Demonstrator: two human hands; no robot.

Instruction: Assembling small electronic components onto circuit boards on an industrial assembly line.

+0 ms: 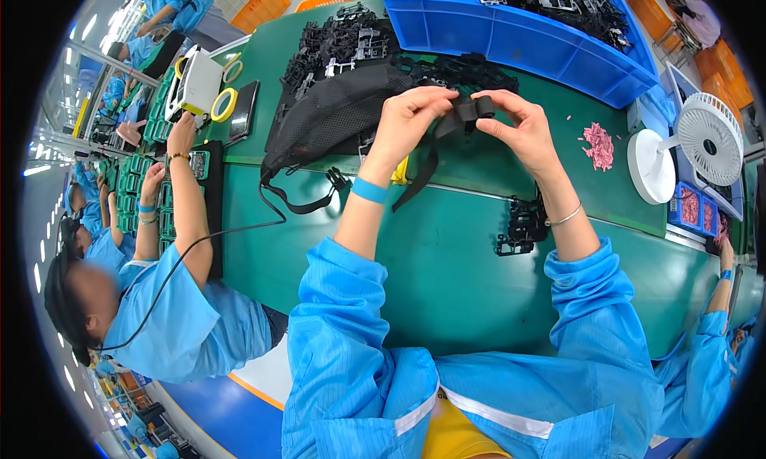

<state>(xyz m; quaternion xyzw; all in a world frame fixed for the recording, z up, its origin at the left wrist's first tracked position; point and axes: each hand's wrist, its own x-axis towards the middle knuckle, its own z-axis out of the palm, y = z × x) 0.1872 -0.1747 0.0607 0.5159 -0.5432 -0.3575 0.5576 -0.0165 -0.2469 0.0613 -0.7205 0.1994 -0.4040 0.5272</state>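
Both my hands are raised over the green table, holding a black webbing strap. My left hand is closed in a pinch at the strap's upper part. My right hand pinches a rolled or folded section of it between thumb and fingers. One length of the strap hangs down below my left hand. To the left lies a black mesh bag, and a strap end with a buckle rests on the table in front of it. Black plastic frames lie beside my right forearm.
A blue crate full of black frames stands at the far side, beside a heap of frames. Pink pieces and a white fan are at right. A co-worker sits at left, near tape rolls. A black cable runs across.
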